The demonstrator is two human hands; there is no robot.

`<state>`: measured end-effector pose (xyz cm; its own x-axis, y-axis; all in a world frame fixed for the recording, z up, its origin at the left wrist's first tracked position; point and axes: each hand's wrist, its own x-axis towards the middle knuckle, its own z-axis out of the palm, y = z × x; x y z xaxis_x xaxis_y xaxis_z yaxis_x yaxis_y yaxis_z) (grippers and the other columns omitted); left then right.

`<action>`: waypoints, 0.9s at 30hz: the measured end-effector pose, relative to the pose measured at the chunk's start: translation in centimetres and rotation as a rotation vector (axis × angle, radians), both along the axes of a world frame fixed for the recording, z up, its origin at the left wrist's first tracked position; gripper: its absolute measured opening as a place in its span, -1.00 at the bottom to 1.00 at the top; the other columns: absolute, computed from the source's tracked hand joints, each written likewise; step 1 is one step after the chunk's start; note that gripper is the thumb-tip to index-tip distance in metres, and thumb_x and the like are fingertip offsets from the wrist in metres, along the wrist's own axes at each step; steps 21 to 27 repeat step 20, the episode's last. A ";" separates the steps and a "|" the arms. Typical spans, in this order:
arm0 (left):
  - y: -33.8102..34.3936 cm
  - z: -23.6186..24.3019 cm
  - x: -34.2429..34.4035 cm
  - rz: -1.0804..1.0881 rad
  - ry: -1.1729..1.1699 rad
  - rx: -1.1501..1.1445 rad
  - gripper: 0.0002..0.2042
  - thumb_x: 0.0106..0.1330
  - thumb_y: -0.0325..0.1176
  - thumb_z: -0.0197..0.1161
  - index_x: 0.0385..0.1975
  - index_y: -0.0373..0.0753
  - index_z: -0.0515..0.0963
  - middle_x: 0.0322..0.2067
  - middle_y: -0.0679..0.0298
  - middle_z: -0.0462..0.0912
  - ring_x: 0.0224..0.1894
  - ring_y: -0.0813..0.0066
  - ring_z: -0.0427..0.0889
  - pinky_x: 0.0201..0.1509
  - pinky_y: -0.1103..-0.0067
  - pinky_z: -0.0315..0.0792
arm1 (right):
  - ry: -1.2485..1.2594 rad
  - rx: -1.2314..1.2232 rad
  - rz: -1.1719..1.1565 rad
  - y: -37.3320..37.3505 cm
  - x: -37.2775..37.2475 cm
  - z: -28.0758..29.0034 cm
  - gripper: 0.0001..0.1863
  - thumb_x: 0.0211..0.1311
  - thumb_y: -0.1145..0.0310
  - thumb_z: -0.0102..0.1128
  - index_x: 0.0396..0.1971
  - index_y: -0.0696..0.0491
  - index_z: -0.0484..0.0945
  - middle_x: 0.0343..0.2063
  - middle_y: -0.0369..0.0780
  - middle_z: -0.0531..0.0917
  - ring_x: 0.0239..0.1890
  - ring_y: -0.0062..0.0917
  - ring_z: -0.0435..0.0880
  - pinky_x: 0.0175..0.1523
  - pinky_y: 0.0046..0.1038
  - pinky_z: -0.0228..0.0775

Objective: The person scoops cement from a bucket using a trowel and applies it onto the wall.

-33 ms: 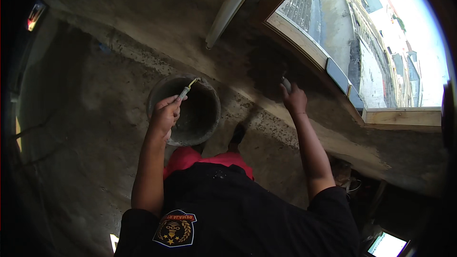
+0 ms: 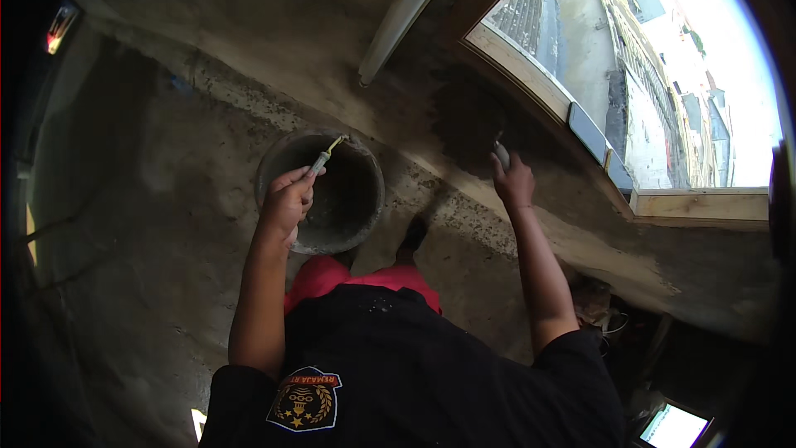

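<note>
My left hand (image 2: pixel 286 202) is closed around the grey handle of a hand tool (image 2: pixel 321 161). Its thin, bent yellow neck points up and right, above a round grey bucket (image 2: pixel 377 191) by my feet; I cannot make out a blade. Out to the right, my right hand (image 2: pixel 515 182) grips a second hand tool (image 2: pixel 502 154) by its pale handle. That one is held at a dark, damp-looking patch (image 2: pixel 464 112) on the wall below the window, and its working end is lost in the shadow. The bucket's inside is dark.
A wood-framed window (image 2: pixel 701 202) fills the upper right, with a phone-like flat object (image 2: pixel 587 131) on its sill. A pale pipe (image 2: pixel 406 17) runs down the wall. Rough concrete floor (image 2: pixel 166 241) spreads left. A lit screen (image 2: pixel 676 427) shows at lower right.
My right hand and its tool have shifted very slightly at the dark patch, and the handle is tilted a little differently. My left hand and the bucket stay put.
</note>
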<state>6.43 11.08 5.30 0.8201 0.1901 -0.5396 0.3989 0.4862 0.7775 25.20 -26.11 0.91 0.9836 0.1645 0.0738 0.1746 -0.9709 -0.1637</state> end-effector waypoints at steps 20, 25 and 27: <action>2.5 0.4 -0.8 0.078 0.064 -0.057 -0.77 0.33 -0.34 0.00 -0.14 -0.31 0.49 -0.73 0.56 0.15 -0.76 0.84 0.00 -0.71 0.77 -0.17 | 0.102 0.312 -0.096 -2.2 -4.0 -5.1 -0.44 0.07 -0.15 0.11 -0.14 0.03 0.55 -0.33 0.11 0.60 -0.21 -0.13 0.61 -0.06 -0.19 0.41; 2.5 0.4 -0.8 0.078 0.064 -0.057 -0.77 0.33 -0.34 0.00 -0.14 -0.31 0.49 -0.73 0.56 0.15 -0.76 0.84 0.00 -0.71 0.77 -0.17 | 0.102 0.312 -0.096 -2.2 -4.0 -5.1 -0.44 0.07 -0.15 0.11 -0.14 0.03 0.55 -0.33 0.11 0.60 -0.21 -0.13 0.61 -0.06 -0.19 0.41; 2.5 0.4 -0.8 0.078 0.064 -0.057 -0.77 0.33 -0.34 0.00 -0.14 -0.31 0.49 -0.73 0.56 0.15 -0.76 0.84 0.00 -0.71 0.77 -0.17 | 0.102 0.312 -0.096 -2.2 -4.0 -5.1 -0.44 0.07 -0.15 0.11 -0.14 0.03 0.55 -0.33 0.11 0.60 -0.21 -0.13 0.61 -0.06 -0.19 0.41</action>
